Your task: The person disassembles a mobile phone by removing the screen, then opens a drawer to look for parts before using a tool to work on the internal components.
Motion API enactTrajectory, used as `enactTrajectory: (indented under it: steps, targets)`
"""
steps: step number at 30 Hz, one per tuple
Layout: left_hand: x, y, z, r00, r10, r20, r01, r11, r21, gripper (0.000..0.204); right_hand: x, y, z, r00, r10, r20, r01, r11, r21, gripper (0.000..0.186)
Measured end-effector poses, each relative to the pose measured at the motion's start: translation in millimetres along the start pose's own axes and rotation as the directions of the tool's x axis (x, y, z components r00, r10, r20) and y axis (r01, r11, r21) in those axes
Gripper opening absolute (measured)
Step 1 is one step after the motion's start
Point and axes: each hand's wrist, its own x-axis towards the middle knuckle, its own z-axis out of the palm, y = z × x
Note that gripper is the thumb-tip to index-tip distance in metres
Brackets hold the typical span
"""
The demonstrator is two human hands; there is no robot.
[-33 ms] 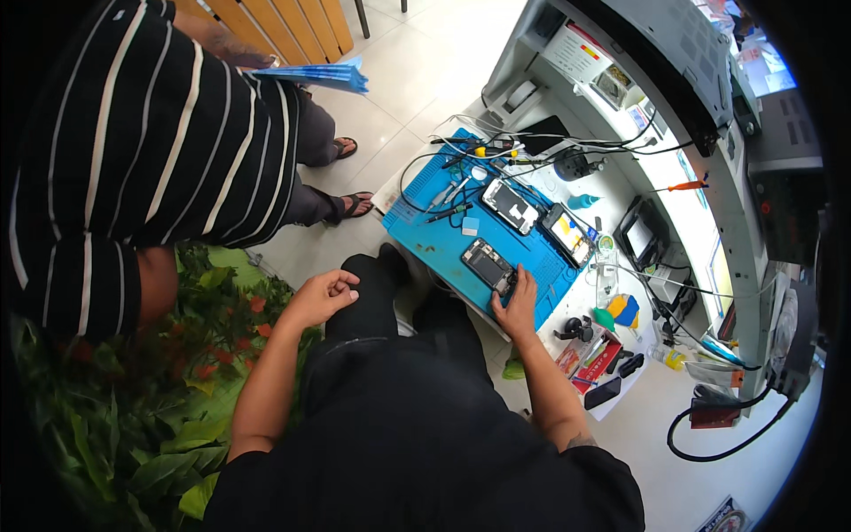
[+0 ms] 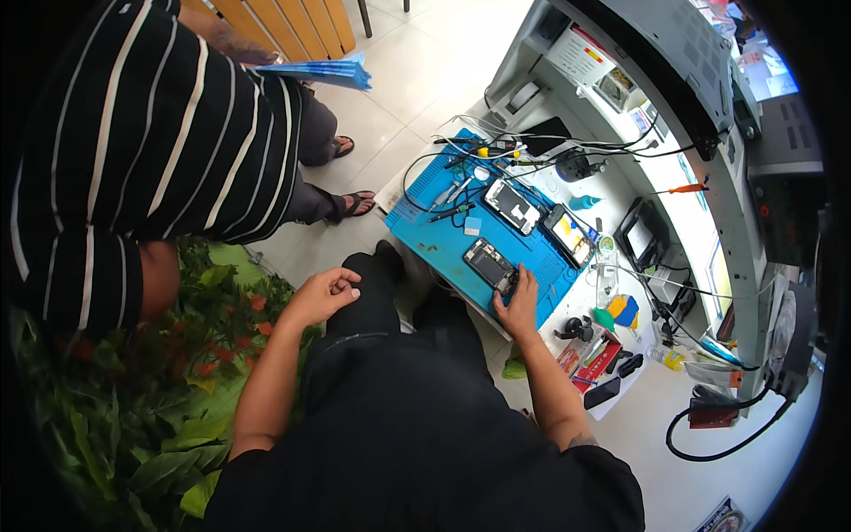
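Observation:
I sit at a blue work mat (image 2: 424, 215) on a white counter. My right hand (image 2: 519, 307) lies on the mat's near edge, its fingertips gripping the near end of an opened dark phone (image 2: 487, 262) with its insides showing. My left hand (image 2: 324, 293) hovers over my left knee, fingers loosely curled, holding nothing. Two more phones lie farther along the mat: one opened (image 2: 511, 206) and one with a lit screen (image 2: 570, 236).
A person in a black striped shirt (image 2: 133, 133) stands close at my left, holding blue papers (image 2: 324, 73). Green and red plants (image 2: 133, 426) fill the lower left. Tweezers, screwdrivers and cables (image 2: 461, 155) cover the mat's far end. Small tools (image 2: 596, 363) lie right of my hand.

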Motion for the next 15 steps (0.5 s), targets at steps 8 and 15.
enactTrajectory:
  steps: [8, 15]
  targets:
    - [2, 38, -63, 0.982, 0.176, -0.068, -0.183, 0.975, -0.125, 0.033, 17, -40, -23, 0.986, 0.15, 0.068, -0.137, 0.977, -0.165, 0.09]
    - [52, 56, -181, 0.971, 0.235, -0.036, -0.236, 0.971, -0.037, 0.036, 52, -166, -6, 0.975, 0.185, 0.12, -0.199, 0.973, 0.117, 0.076]
